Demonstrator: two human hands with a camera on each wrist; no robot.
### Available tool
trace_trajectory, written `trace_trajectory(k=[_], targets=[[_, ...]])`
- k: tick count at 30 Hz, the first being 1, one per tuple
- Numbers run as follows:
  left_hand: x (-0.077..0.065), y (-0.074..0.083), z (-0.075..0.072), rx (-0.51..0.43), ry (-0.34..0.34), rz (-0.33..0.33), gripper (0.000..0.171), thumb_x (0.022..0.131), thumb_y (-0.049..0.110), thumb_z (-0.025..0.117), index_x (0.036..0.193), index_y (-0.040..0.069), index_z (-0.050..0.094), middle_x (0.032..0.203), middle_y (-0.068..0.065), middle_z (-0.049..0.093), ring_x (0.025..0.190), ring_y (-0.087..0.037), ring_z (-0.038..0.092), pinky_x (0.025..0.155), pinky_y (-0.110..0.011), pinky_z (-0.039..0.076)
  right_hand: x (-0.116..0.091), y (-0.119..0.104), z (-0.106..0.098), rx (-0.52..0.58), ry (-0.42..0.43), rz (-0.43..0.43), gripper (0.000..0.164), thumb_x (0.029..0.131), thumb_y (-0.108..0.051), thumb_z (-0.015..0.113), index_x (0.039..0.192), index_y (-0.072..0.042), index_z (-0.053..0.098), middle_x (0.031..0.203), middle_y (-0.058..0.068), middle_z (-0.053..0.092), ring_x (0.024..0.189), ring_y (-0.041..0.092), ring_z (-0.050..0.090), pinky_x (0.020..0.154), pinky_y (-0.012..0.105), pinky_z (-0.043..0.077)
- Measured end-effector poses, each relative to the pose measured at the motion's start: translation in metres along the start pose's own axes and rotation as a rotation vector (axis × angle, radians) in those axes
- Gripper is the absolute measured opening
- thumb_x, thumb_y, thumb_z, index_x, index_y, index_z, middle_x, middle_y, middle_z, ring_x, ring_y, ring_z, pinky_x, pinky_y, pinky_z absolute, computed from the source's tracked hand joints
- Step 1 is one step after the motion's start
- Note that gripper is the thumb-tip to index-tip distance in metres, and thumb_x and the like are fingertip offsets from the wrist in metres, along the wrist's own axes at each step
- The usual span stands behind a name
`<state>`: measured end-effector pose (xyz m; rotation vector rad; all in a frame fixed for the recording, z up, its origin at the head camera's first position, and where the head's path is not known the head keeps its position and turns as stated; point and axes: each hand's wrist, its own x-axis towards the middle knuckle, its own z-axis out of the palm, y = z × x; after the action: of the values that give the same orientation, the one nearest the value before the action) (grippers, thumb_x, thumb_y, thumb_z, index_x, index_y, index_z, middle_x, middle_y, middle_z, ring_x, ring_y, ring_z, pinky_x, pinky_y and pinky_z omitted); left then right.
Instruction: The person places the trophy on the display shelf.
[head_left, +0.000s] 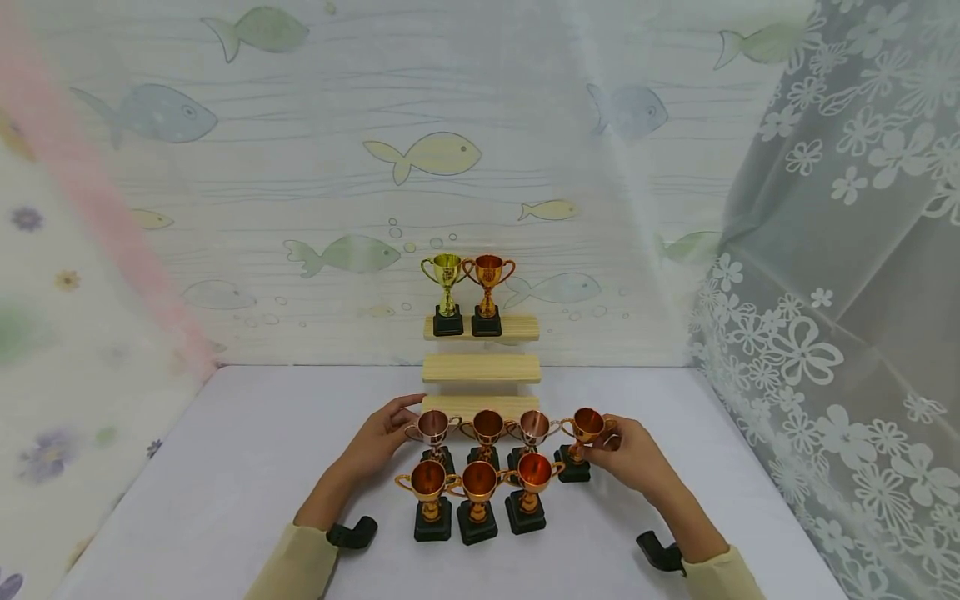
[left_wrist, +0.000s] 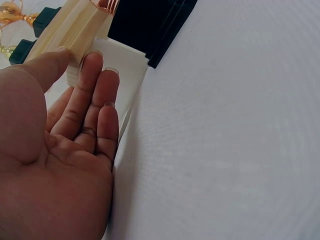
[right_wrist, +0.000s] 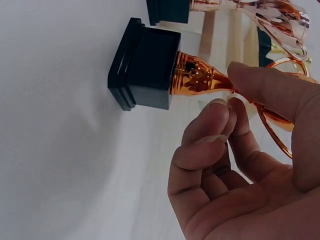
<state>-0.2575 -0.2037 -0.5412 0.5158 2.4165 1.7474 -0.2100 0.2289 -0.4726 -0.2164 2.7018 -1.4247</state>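
Note:
My right hand (head_left: 626, 454) pinches a small copper-orange trophy (head_left: 587, 425) between thumb and fingers, at its stem just below the cup. Its black base (right_wrist: 152, 67) points away from the palm in the right wrist view, with a shadow on the white surface beside it. On the left, my left hand (head_left: 378, 437) rests against the left end of the stand's lowest wooden step (head_left: 480, 407). In the left wrist view, the fingers (left_wrist: 92, 82) lie nearly straight at that step's end, close to a trophy's black base (left_wrist: 150, 25).
A gold trophy (head_left: 447, 275) and a copper one (head_left: 488, 273) stand on the top step (head_left: 521, 327); the middle step (head_left: 480, 367) is bare. Before the stand, a rose-toned trophy (head_left: 433, 427) and several others form two close rows on the white table (head_left: 225, 467).

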Motion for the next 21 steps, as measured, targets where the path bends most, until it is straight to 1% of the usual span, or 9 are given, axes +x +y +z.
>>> trace_trajectory(k=[4,10,15,21], targets=[[-0.001,0.0,0.0,-0.014,-0.003,0.0,0.054,0.108,0.014,0.062,0.16,0.015,0.044,0.117,-0.008,0.074,0.11,-0.016,0.072,0.098,-0.022,0.05,0.0,0.001,0.003,-0.014,0.013,0.004,0.031,0.086,-0.013,0.087,0.111,-0.002,0.074,0.087,0.004,0.07,0.077,0.018,0.062,0.064,0.033,0.051],[-0.001,0.0,0.0,-0.018,-0.004,0.0,0.054,0.108,0.015,0.062,0.16,0.015,0.044,0.118,-0.008,0.074,0.11,-0.017,0.072,0.098,-0.022,0.05,0.001,0.003,0.006,-0.045,0.036,-0.025,0.028,0.086,-0.013,0.087,0.109,-0.003,0.076,0.087,0.002,0.073,0.077,0.018,0.064,0.066,0.033,0.053],[0.0,-0.002,0.0,-0.017,-0.004,-0.007,0.054,0.108,0.014,0.062,0.159,0.016,0.045,0.117,-0.008,0.074,0.11,-0.016,0.072,0.099,-0.022,0.05,0.002,0.004,0.009,-0.046,0.057,-0.045,0.03,0.085,-0.012,0.088,0.111,-0.002,0.075,0.091,0.004,0.076,0.079,0.017,0.067,0.068,0.031,0.055],[0.002,-0.004,-0.001,-0.012,-0.013,0.013,0.054,0.109,0.013,0.061,0.16,0.012,0.044,0.117,-0.01,0.074,0.109,-0.015,0.072,0.098,-0.023,0.051,0.003,0.005,0.011,-0.044,0.075,-0.053,0.031,0.085,-0.009,0.088,0.112,-0.001,0.075,0.094,0.004,0.078,0.081,0.015,0.07,0.07,0.028,0.056]])
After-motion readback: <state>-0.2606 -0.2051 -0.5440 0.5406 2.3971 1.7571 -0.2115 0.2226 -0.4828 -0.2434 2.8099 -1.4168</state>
